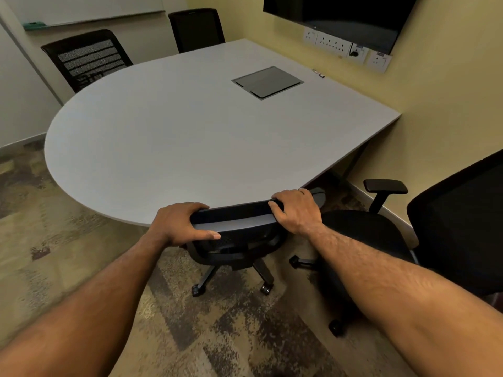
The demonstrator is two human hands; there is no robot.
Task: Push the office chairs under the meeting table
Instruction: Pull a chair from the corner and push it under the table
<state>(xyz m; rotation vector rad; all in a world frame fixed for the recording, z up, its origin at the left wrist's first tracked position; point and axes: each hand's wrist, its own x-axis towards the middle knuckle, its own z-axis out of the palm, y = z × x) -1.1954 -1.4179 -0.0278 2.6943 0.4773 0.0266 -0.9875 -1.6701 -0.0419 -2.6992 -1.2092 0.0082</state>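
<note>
Both hands grip the top edge of a chair back (236, 217): the left hand (181, 225) is wrapped over its left corner with the thumb along the rear face; the right hand (296, 210) is closed over its right corner, fingers curled onto the front. This chair sits at the near curved edge of the worktop (174, 126), its back touching or just beside the rim, its seat hidden beneath, its wheeled base (234, 278) showing on the carpet (68, 254).

The step in hand looks nearly done; to finish it well, press evenly with both hands so the chair rolls straight and does not swivel; keep the fingers on the front face clear of the rim, since they could be pinched between back and worktop; stop once the back meets the edge rather than forcing it.

A second chair (381, 235) stands to the right, near the wall, pulled out with its seat fully exposed and its armrest (385, 186) raised; it likely comes next, and the armrest may catch the rim. Two more chairs at the far side, a mesh-backed chair (87, 59) and a far chair (197, 29), appear tucked close already.
</note>
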